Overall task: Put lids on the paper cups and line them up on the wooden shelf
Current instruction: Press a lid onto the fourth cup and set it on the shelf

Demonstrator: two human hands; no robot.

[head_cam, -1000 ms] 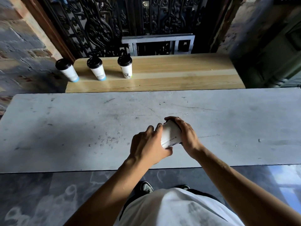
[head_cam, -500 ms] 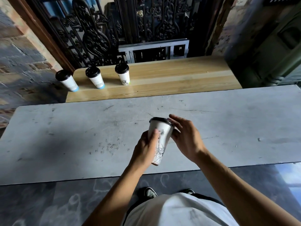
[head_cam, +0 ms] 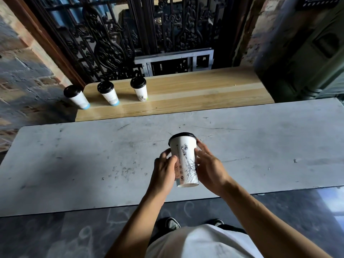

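While both hands, left hand (head_cam: 164, 172) and right hand (head_cam: 208, 169), grip it, the paper cup (head_cam: 185, 161) stands near-upright, black lid (head_cam: 182, 135) topmost.

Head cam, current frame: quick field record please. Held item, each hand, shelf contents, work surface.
held item: lidded paper cup, black lid on, Statue of Liberty line drawing, raised above the table
left hand: fingers wrap the cup's left side
right hand: fingers lie along the cup's right side; grip unclear
wooden shelf: three lidded paper cups in a row at its left end, spot to their right is free
grey table: scuffed, in front of the shelf
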